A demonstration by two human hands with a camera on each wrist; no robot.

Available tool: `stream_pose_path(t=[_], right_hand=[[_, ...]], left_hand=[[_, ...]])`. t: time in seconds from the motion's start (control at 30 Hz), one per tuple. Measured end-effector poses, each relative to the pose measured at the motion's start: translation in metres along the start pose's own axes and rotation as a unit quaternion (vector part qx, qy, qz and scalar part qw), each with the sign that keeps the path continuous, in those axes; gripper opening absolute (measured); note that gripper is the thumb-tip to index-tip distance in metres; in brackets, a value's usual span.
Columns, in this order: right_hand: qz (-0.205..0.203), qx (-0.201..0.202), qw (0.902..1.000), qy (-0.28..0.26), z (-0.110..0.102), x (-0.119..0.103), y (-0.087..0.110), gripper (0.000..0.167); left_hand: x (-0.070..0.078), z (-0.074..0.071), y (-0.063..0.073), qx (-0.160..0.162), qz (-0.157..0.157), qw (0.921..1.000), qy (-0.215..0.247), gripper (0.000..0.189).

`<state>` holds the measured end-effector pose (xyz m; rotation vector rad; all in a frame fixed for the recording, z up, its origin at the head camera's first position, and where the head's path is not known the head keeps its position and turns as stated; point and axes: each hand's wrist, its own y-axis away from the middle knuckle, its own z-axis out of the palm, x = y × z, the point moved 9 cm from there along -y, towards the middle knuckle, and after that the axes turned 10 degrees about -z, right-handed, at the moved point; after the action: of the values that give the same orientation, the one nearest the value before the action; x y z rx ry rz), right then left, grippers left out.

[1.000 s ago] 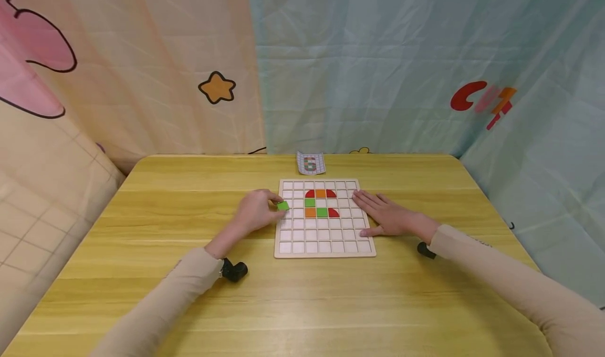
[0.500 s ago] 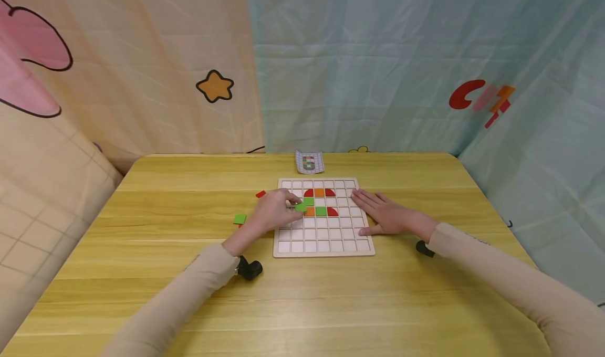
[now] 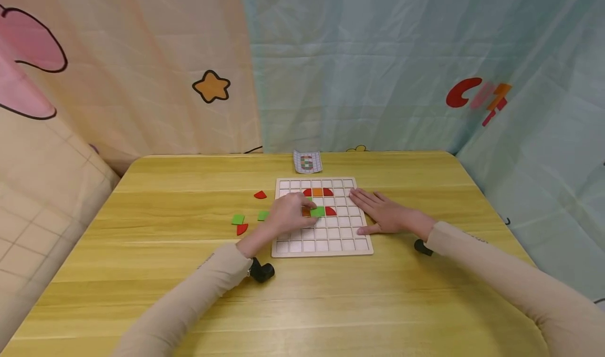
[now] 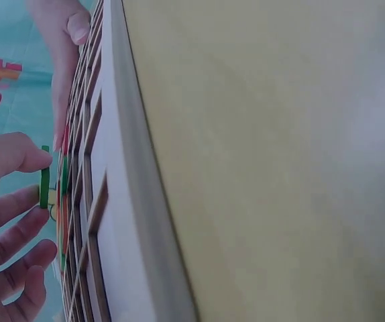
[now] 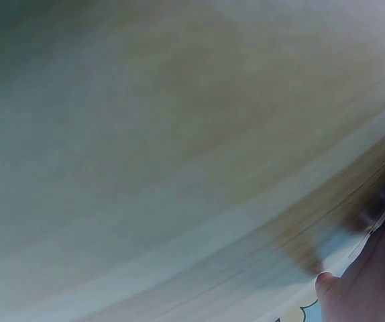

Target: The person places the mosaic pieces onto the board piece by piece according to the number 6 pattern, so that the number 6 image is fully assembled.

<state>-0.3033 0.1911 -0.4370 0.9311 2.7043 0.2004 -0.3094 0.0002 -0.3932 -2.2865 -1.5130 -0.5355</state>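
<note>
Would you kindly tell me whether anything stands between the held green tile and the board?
Nothing visible does: in the left wrist view, only an open gap separates the green tile, pinched by the left hand, from the board.

Right hand partly visible; blurred wood-toned surface beside hand; dark shadow adjoining hand; printed cloth near digit tip

The table looks glossy wood, the grid board matt wood, the curtain creased cloth
</note>
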Motion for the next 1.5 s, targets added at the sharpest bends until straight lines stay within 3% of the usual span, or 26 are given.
stream_pose_path(t=[0.23, 0.6, 0.87, 1.13, 1.5], right_hand=[[-0.012, 0.014, 0.9998, -0.001, -0.002, -0.002, -0.001, 0.093], [-0.013, 0.009, 0.9999, -0.003, -0.001, -0.002, 0.000, 0.093], [-0.025, 0.025, 0.9993, -0.010, -0.003, -0.003, -0.001, 0.093], [-0.004, 0.001, 1.0000, 0.000, -0.002, -0.001, 0.000, 0.093], [-0.011, 0.005, 0.9999, -0.003, -0.005, -0.006, 0.001, 0.092]], left_hand=[[0.013, 0.012, -0.003, -0.030, 0.006, 0.9995, -0.002, 0.030], [0.032, 0.021, -0.008, -0.036, 0.030, 0.9988, -0.013, 0.025], [0.033, 0.026, -0.010, -0.037, 0.026, 0.9985, -0.031, 0.026], [0.032, 0.029, -0.010, -0.050, 0.021, 0.9979, -0.036, 0.026], [0.033, 0.028, -0.008, -0.052, 0.024, 0.9979, -0.030, 0.024]])
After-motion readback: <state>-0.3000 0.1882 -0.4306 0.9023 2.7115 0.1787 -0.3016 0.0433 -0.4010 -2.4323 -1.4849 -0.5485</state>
